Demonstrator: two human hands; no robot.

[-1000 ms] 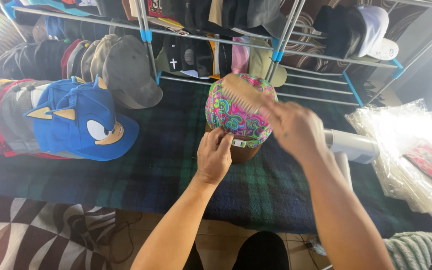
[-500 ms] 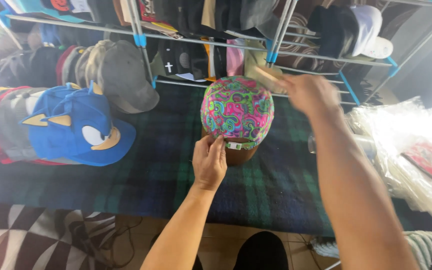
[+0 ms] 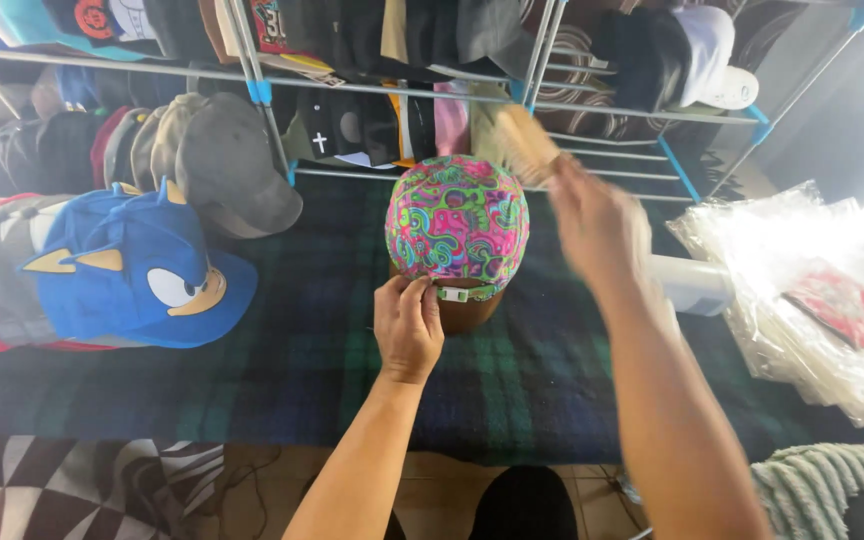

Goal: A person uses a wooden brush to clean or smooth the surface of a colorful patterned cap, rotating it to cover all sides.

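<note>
Head view: the left hand (image 3: 408, 328) pinches the near edge of a swirl-patterned cap (image 3: 457, 225), fingers closed on the rim beside its white strap. The cap sits on a brown stand (image 3: 464, 310) at the middle of the plaid cloth (image 3: 282, 370). The right hand (image 3: 597, 225), blurred, is closed around a wooden brush (image 3: 524, 143) lifted off the cap, just beyond its far right side. Judging by this, the brushing is partway through: the crown looks smooth and clean, but the brush is in the air, so how much is left cannot be told. The cap is domed, fabric, in pink, green and blue. Left lies a blue plush-looking cartoon cap (image 3: 137, 270); right, crinkled clear plastic bags (image 3: 802, 290); far, a metal rack (image 3: 602, 110) of dark caps.
</note>
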